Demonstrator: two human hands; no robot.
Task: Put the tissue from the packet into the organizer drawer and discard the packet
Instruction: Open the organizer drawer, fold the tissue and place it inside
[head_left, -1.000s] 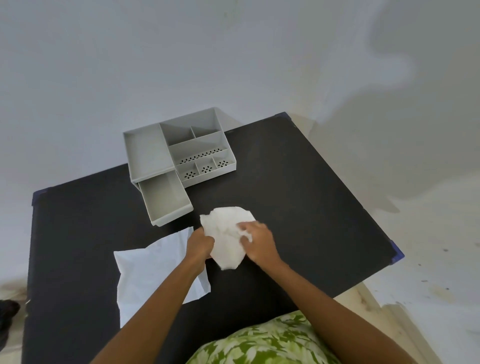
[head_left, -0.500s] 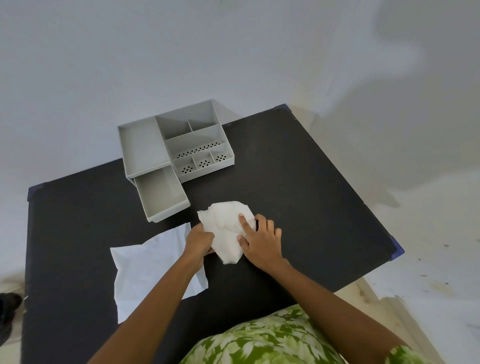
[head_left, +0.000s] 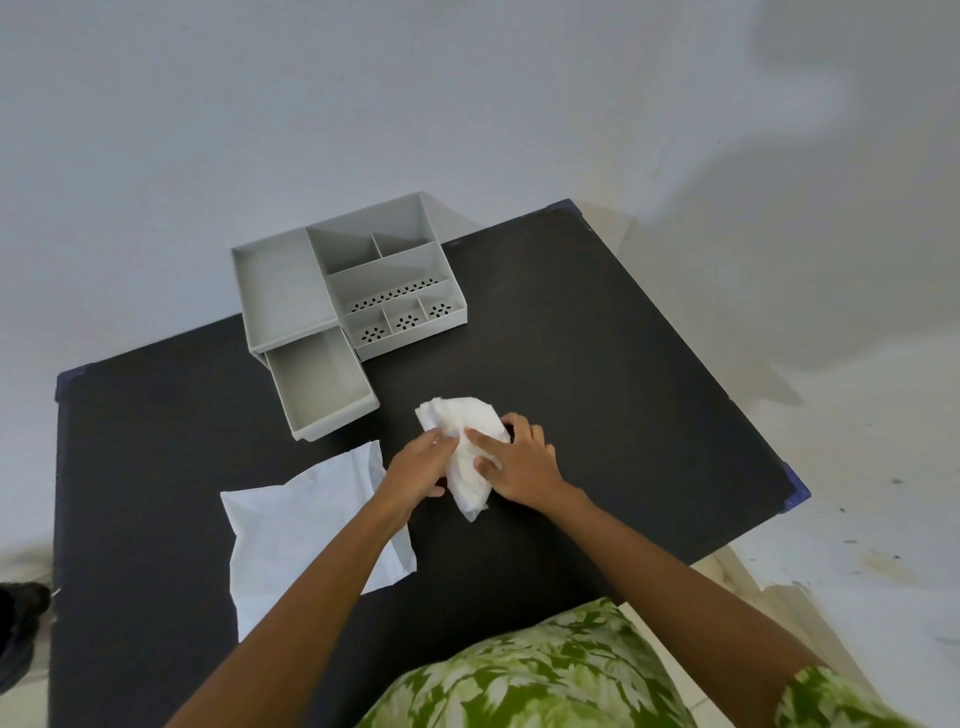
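A dark shoe (head_left: 21, 631) shows at the far left edge, on the floor beside the black bench (head_left: 597, 364). On the bench's left half lies a flat white packet (head_left: 296, 530), crumpled at its edges; its upper right corner runs under the left forearm. Behind it, towards the wall, stands a grey organizer (head_left: 363, 280) with several open compartments, some with small holes in their floors. Its drawer (head_left: 322, 384) is pulled out towards the person and shows a bare grey floor.

Just right of the drawer's front corner and apart from it, a bunched white tissue (head_left: 462, 441) lies on the bench, between the two hands. The left hand (head_left: 415, 465) is curled, with its fingertips pinching the tissue's left side. The right hand (head_left: 519, 460) lies over the tissue's right side, fingers spread narrowly and pressing on it, thumb tucked against the lower fold. The tissue's far end sticks out beyond both hands, and its near end pokes out below them.

At the bottom, a green leaf-print shirt (head_left: 540, 670) fills the space between the forearms. The bench's right corner (head_left: 797, 491) shows a blue edge, with pale floor beyond.
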